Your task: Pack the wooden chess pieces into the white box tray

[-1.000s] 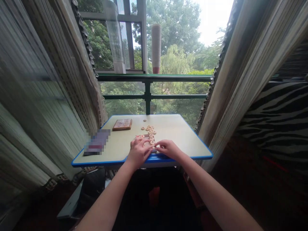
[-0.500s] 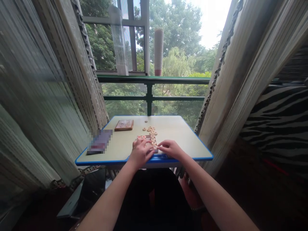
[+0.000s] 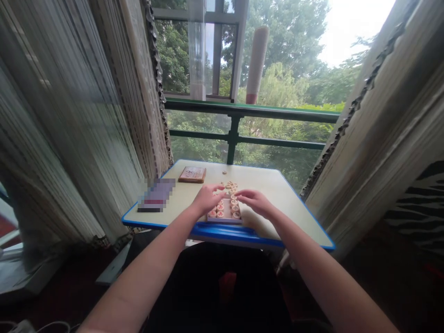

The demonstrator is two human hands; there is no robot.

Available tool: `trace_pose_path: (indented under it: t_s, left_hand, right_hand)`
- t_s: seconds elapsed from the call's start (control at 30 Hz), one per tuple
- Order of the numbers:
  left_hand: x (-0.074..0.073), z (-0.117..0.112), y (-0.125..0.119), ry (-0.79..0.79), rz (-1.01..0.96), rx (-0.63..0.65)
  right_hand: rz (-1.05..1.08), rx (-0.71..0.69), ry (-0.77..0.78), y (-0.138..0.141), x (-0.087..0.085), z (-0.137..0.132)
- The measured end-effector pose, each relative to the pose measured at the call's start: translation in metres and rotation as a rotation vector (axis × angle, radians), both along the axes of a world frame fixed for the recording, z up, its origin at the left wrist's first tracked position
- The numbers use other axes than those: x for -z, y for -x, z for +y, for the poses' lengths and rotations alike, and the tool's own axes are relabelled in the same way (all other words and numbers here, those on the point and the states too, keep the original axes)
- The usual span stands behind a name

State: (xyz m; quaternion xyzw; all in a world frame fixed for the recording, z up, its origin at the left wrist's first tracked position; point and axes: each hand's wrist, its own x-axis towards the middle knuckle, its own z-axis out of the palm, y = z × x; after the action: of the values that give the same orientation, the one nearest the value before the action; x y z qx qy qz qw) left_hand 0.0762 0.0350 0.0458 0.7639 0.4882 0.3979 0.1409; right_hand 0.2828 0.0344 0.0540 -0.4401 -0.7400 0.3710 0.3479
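A shallow open box (image 3: pixel 227 213) sits at the table's near edge, holding round Chinese chess pieces. Pieces with red characters (image 3: pixel 220 214) fill the left side, and a column of pieces (image 3: pixel 236 215) lines the right side, with bare bottom between them. My left hand (image 3: pixel 208 198) hovers over the box's far left part, thumb and fingers apart, hiding some pieces. At the box's far right corner, my right hand (image 3: pixel 255 202) has its fingers stretched toward the column's top, holding nothing that I can see. Just beyond the hands lies a cluster of loose pieces (image 3: pixel 231 184).
One lone piece (image 3: pixel 225 172) lies near the far edge of the table (image 3: pixel 277 194). A wooden lid-like panel (image 3: pixel 192 174) and a blurred dark item (image 3: pixel 156 196) are on the left. Beyond stands a green railing (image 3: pixel 249 110), with curtains (image 3: pixel 360 120) on both sides.
Both hands have moved away from the box's near end toward its far end, uncovering the near pieces. The right fingers have left the nearest right-hand piece. The camera view has shifted and tilted.
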Motion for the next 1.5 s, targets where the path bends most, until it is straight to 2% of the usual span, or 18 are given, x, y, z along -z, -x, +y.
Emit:
trace_pose_path:
  t_s: [0.1,0.23,0.37,0.5,0.57,0.67,0.83,1.03,1.3,1.4,1.5]
  left_hand:
    - [-0.006,0.032,0.003,0.164,-0.046,-0.01]
    - [-0.006,0.072,0.0,0.189,-0.027,-0.04]
    - [-0.003,0.115,-0.008,0.177,-0.009,-0.044]
    - [0.006,0.158,-0.017,0.14,-0.004,-0.068]
    - [0.014,0.174,-0.021,0.128,-0.001,-0.075]
    - [0.029,0.19,-0.027,0.131,-0.008,-0.126]
    - [0.042,0.202,-0.031,0.18,0.032,-0.103]
    - [0.043,0.203,-0.028,0.229,0.018,-0.061]
    - [0.046,0.197,-0.024,0.225,-0.11,-0.066]
    - [0.043,0.193,-0.022,0.215,-0.151,-0.083]
    - [0.028,0.179,-0.019,0.185,-0.162,-0.049]
  right_hand:
    - [-0.006,0.06,-0.026,0.01,-0.004,0.03]
    - [-0.04,0.108,-0.116,0.011,-0.007,0.062]
    - [-0.195,0.108,-0.188,0.007,-0.006,0.09]
    - [-0.261,0.157,-0.309,0.005,0.01,0.12]
    - [-0.23,0.23,-0.345,0.004,0.021,0.132]
    - [-0.184,0.282,-0.267,0.002,0.033,0.143]
    - [-0.166,0.272,-0.185,0.001,0.037,0.144]
    - [-0.209,0.272,-0.213,0.002,0.035,0.139]
    - [-0.17,0.283,-0.192,0.0,0.034,0.136]
    - [-0.145,0.291,-0.216,0.0,0.032,0.133]
    - [-0.138,0.295,-0.235,0.0,0.028,0.127]
